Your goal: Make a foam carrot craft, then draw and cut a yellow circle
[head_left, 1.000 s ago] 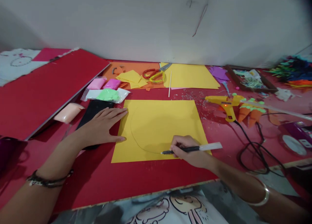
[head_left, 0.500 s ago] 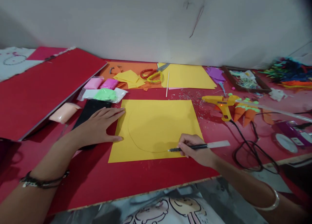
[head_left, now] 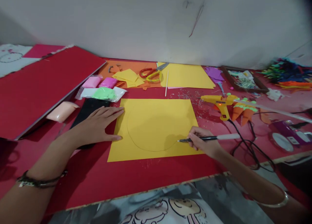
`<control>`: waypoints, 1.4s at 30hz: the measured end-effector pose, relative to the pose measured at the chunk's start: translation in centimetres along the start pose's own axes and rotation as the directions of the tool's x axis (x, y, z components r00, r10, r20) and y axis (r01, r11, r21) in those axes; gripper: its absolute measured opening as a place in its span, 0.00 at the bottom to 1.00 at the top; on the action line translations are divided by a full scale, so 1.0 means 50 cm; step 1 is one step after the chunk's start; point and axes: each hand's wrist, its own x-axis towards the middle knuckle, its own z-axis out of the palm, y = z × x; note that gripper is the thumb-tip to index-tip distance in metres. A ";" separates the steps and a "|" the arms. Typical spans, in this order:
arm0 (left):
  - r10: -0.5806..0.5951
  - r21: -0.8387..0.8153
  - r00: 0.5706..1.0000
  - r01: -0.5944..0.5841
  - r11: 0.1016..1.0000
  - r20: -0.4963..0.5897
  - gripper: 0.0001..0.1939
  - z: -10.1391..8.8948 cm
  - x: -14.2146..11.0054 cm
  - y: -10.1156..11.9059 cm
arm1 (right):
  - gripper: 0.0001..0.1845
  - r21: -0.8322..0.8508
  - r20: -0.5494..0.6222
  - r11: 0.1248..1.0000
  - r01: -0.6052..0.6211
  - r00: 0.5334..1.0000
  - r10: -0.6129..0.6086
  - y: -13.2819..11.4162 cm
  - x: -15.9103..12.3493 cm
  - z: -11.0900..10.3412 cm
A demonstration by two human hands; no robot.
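A yellow sheet of paper (head_left: 156, 126) lies flat on the red tabletop, with a thin curved pen line on it, open at the top right. My right hand (head_left: 203, 141) grips a black pen (head_left: 208, 138) with a pale rear end, its tip on the paper at the line's right end. My left hand (head_left: 101, 125) lies with fingers spread, thumb and fingertips resting on the sheet's left edge. Under that hand is a black flat slab like a phone (head_left: 90, 108), partly covered by the hand and forearm.
Packets of pink and green clay (head_left: 104, 93) lie behind my left hand, near a slanted red board (head_left: 44, 87). Scissors (head_left: 153, 72) rest on coloured paper at the back. A yellow glue gun (head_left: 219, 103) with a glowing light and black cable lies right, beside orange carrot shapes (head_left: 241, 113).
My right hand has moved right and slightly away from me with the pen, and the drawn curve now reaches farther right and upward. My left hand keeps its place on the paper.
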 end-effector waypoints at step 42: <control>0.014 -0.057 1.000 -0.015 0.998 -0.023 0.46 -0.001 -0.005 0.019 | 0.15 0.079 -0.012 0.895 0.439 0.898 -0.440 -0.167 0.331 0.215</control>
